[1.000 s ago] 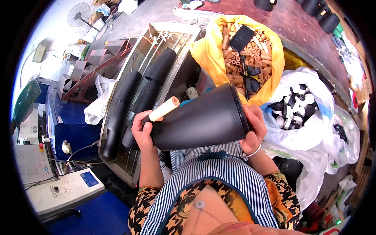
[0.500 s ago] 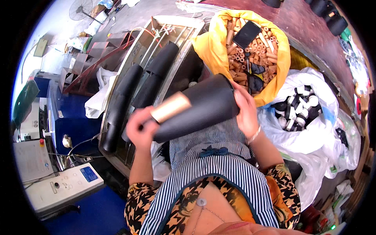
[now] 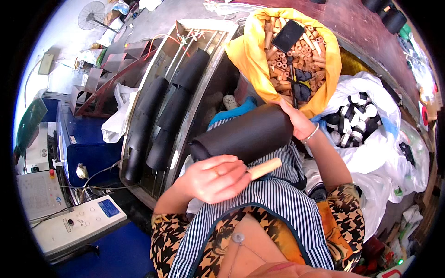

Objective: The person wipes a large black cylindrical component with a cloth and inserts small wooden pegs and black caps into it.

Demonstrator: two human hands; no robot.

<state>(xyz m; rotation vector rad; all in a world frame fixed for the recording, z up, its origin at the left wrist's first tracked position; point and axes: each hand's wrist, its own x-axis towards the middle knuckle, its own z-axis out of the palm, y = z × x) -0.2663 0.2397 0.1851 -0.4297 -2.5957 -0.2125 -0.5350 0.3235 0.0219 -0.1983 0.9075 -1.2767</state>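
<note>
A black, slightly tapered tube (image 3: 245,134) lies slantwise across my lap, its wider end to the right. My right hand (image 3: 299,124) is closed around that right end, fingers out of sight behind or inside it. Just below the tube, my left hand (image 3: 215,178) grips a short tan stick (image 3: 265,169), which pokes out to the right from its fingers. That hand's knuckles are against or very near the tube's lower left side; contact is hard to tell. A yellow bag (image 3: 333,88) beyond holds many tan hollow tubes (image 3: 303,58).
On the left a metal-framed trough (image 3: 185,125) carries rows of black tubes (image 3: 183,88). A phone (image 3: 288,35) rests on the tan tubes. White plastic bag (image 3: 394,109) with black-and-white small parts (image 3: 357,123) stands right. A control panel (image 3: 83,220) is at lower left.
My left hand has moved right and nearer to me, bringing the tan stick from over the black tube's side to below it. The black tube has tilted flatter and turned.
</note>
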